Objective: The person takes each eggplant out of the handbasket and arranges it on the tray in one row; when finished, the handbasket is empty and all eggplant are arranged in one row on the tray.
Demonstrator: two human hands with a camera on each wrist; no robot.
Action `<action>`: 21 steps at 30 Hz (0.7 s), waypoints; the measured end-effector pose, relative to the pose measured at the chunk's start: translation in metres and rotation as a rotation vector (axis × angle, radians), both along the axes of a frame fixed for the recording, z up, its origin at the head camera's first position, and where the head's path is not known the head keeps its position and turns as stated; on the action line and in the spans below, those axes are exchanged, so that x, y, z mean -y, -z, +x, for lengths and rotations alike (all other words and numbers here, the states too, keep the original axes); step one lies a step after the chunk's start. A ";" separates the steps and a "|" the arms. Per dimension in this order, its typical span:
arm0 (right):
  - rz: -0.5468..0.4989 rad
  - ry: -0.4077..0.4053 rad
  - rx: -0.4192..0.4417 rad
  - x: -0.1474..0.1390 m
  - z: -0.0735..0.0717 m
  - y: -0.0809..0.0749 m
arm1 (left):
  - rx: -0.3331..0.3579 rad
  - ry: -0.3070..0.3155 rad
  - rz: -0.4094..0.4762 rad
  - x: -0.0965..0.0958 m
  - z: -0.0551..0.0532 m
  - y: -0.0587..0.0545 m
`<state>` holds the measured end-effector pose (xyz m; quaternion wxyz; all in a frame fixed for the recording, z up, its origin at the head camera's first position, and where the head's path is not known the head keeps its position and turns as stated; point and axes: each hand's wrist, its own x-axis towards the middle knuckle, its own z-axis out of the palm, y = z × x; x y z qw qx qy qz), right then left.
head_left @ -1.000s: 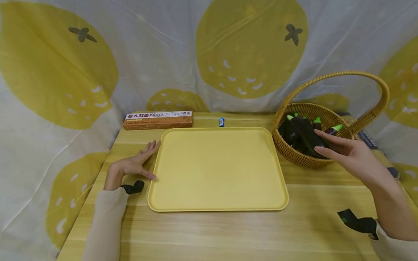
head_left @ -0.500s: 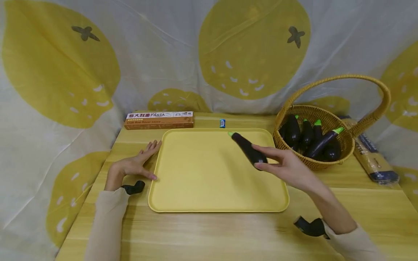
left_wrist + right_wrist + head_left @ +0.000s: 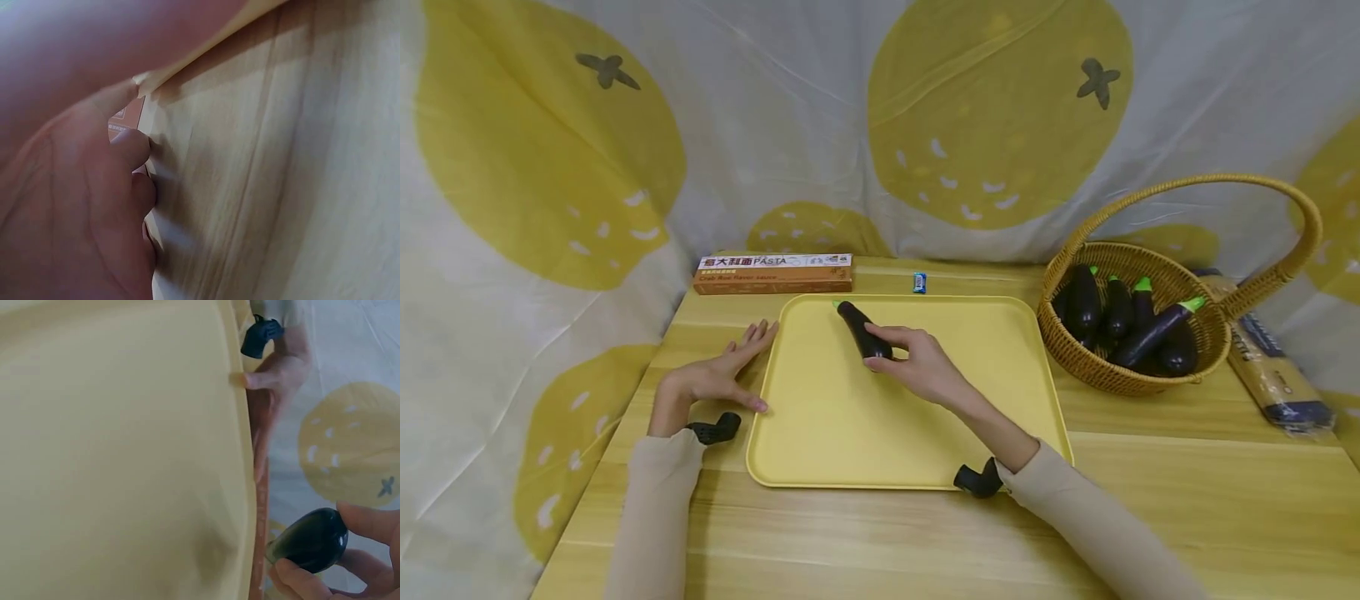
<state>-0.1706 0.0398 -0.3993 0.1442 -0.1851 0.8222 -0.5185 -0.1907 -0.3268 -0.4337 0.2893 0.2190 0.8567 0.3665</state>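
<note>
My right hand pinches the rounded end of a dark purple eggplant between thumb and fingers, over the left half of a yellow tray. The green stem end points to the tray's far left corner. In the right wrist view the eggplant appears held above the tray, its shadow falling on the surface. My left hand lies at the tray's left edge with fingers spread, the thumb touching the rim. In the left wrist view the left palm is close up, fingertips on the wooden table.
A wicker basket with a tall handle holds several eggplants at the right. Behind it lies a plastic-wrapped package. A pasta box and a small blue packet sit behind the tray. A lemon-print cloth hangs at the back.
My right hand has lifted one eggplant out of the basket and carried it left across the tray. My left hand has stayed at the tray's edge.
</note>
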 end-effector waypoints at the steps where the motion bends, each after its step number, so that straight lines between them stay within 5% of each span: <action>1: 0.003 -0.001 0.000 0.007 -0.002 0.002 | -0.001 0.000 0.000 0.000 0.000 0.000; 12: 0.082 0.008 -0.064 0.075 -0.012 0.025 | 0.004 -0.018 -0.006 0.000 0.005 0.005; 21: 0.197 -0.041 -0.101 0.098 -0.013 0.022 | -0.001 -0.021 -0.001 -0.002 0.002 0.000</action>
